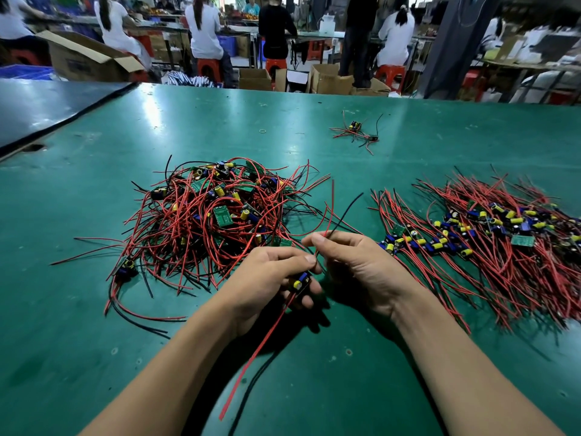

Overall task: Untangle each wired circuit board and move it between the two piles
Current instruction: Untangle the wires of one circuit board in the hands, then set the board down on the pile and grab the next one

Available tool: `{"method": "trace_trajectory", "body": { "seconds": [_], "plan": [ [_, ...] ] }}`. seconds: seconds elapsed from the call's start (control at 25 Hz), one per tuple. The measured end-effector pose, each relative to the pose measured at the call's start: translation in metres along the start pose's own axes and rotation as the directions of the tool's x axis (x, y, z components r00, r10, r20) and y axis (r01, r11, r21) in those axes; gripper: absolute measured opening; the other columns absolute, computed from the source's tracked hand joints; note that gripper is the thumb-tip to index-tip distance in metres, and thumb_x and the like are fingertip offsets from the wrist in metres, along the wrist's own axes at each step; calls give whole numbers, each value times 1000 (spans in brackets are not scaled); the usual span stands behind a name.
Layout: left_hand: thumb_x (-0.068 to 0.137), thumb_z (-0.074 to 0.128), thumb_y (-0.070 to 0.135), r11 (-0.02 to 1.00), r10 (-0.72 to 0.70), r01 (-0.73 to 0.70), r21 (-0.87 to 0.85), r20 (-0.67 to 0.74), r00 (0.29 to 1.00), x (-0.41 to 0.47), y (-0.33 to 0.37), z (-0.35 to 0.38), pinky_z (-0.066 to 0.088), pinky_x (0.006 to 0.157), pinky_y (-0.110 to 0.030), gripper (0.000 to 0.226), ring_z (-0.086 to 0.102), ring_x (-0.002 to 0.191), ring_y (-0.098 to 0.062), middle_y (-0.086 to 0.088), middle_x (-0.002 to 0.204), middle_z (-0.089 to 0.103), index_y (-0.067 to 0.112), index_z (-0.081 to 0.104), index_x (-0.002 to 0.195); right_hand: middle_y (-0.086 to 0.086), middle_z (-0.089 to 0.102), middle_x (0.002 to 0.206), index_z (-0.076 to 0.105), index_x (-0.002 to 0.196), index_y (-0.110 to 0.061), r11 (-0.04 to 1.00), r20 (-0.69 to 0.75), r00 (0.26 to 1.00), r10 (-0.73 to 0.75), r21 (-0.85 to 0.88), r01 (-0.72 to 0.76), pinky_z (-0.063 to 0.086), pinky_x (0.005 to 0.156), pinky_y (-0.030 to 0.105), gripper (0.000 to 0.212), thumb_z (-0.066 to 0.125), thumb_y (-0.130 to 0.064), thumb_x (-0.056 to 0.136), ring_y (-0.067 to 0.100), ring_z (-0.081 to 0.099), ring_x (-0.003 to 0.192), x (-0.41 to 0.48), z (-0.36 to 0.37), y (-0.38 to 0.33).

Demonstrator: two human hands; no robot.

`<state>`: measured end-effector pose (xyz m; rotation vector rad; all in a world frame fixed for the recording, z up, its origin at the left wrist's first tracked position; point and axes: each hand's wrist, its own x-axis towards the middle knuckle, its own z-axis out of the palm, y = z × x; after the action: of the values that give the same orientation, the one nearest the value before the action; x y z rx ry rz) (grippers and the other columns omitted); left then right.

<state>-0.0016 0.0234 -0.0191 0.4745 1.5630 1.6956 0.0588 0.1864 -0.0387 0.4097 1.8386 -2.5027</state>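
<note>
– Where is the board?
– Your left hand (270, 278) grips the circuit board (300, 280) low over the green table (220, 121); your right hand (355, 265) pinches its upper wires (329, 215).
– And room?
– Tangled pile (213, 215) just beside your left knuckles, straightened pile (490, 240) near your right wrist; open table toward you and toward the far edge.

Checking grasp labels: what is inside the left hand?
The left hand holds a circuit board: yellow capacitor and blue part show, red and black wires trail out below. Fingers cover the board's remainder.
</note>
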Motion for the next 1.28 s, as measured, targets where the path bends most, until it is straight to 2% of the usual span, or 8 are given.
{"method": "trace_trajectory", "body": {
  "seconds": [0.12, 0.2, 0.4, 0.6, 0.8, 0.92, 1.08, 1.28],
  "plan": [
    [92, 59, 15, 1000, -3, 3, 8, 32, 999, -1, 2, -2, 42, 54, -27, 18, 57, 48, -21, -14, 63, 65, 6, 67, 79, 0, 23, 55, 77, 81, -17, 999, -88, 995, -54, -3, 54, 7, 48, 29, 32, 83, -47, 69, 11, 15, 45, 1, 2, -3],
    [92, 59, 14, 1000, -3, 2, 14, 42, 999, 0, 1, -2, 40, 55, -28, 18, 56, 48, -21, -15, 63, 65, 4, 66, 79, -2, 22, 55, 76, 75, -18, 995, -182, 978, -103, -12, 103, 8, 42, 24, 33, 80, -49, 68, 8, 15, 41, 2, 3, -5],
    [91, 62, 15, 997, -10, 4, 75, 89, 996, 0, -1, 0, 42, 54, -25, 17, 56, 48, -20, -15, 65, 66, 5, 68, 79, -4, 34, 59, 70, 71, -12, 982, -404, 914, -40, 154, 111, 14, 33, 16, 38, 63, -41, 94, 3, 18, 37, 6, -2, -12],
    [91, 63, 17, 991, -2, -14, 130, 118, 993, 1, -2, -1, 45, 54, -25, 17, 58, 51, -21, -15, 67, 68, 7, 70, 79, -3, 41, 54, 62, 54, -12, 916, -284, 953, 102, 400, 21, 14, 34, 16, 49, 58, -36, 97, 3, 21, 31, 3, -7, -23],
    [92, 62, 15, 990, -1, -17, 137, 133, 991, 1, -2, -1, 47, 54, -24, 16, 58, 51, -21, -15, 67, 68, 5, 69, 81, -2, 49, 55, 56, 55, -11, 843, -103, 989, 101, 537, -30, 14, 35, 18, 30, 62, -25, 81, 5, 23, 28, 0, -10, -26],
    [94, 60, 14, 995, 19, -24, 100, 51, 999, 3, -4, 1, 48, 50, -23, 16, 60, 50, -21, -16, 70, 68, 4, 67, 83, -4, 46, 58, 68, 69, -8, 933, -233, 971, 58, 358, 30, 15, 33, 15, 38, 67, -45, 81, 2, 23, 32, 2, -9, -21],
    [100, 49, 32, 998, 39, -44, -49, -105, 994, 11, -6, 3, 58, 58, -27, 36, 69, 64, -23, -17, 86, 74, 1, 67, 99, -7, 46, 62, 73, 103, -7, 995, -371, 926, -65, 51, 91, 18, 37, 17, 78, 70, -72, 61, 3, 26, 39, 4, -5, -13],
    [101, 28, 53, 984, -23, 6, -176, -95, 995, 17, -6, 1, 59, 68, -32, 62, 72, 83, -27, -16, 100, 74, 4, 64, 111, -3, 38, 58, 69, 73, -19, 983, -300, 943, -143, -157, 99, 23, 42, 17, 49, 79, -66, 63, 9, 29, 41, -1, 1, -7]
  ]
}}
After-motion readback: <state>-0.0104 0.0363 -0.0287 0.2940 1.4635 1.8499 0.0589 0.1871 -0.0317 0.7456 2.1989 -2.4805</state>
